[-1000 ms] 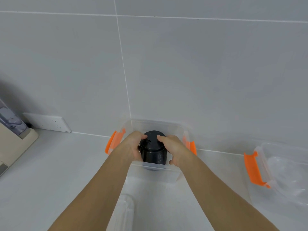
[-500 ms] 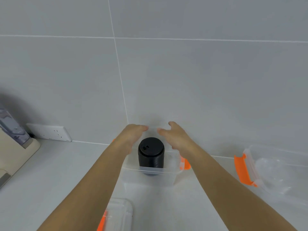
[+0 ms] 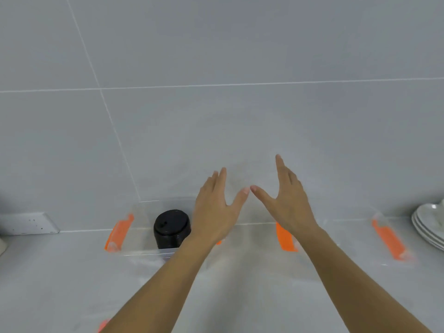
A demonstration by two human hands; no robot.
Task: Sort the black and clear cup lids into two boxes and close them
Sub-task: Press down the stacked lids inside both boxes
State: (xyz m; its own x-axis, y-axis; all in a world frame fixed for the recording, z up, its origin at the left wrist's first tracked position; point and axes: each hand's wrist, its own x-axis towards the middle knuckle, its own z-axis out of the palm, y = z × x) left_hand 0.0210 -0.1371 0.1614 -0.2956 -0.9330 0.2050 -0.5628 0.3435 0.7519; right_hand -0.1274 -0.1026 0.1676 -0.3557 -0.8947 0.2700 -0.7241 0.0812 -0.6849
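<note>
A stack of black cup lids (image 3: 172, 228) stands upright inside a clear box (image 3: 140, 252) with orange latches, against the wall at the left. My left hand (image 3: 216, 211) is open, raised just right of the stack and apart from it. My right hand (image 3: 289, 200) is open too, fingers spread, lifted above the near end of a second clear box (image 3: 341, 236) with orange latches at the right. The thumbs nearly meet. Any contents of the second box are too blurred to tell.
A white wall socket (image 3: 28, 223) sits low on the tiled wall at the left. Stacked white plates (image 3: 430, 224) stand at the right edge. An orange-latched box lid (image 3: 103, 325) peeks in at the bottom edge. The picture is motion-blurred.
Both hands let go of the black lid stack, which stays in the left box, then rose and shifted right with fingers spreading. The view swung to the right.
</note>
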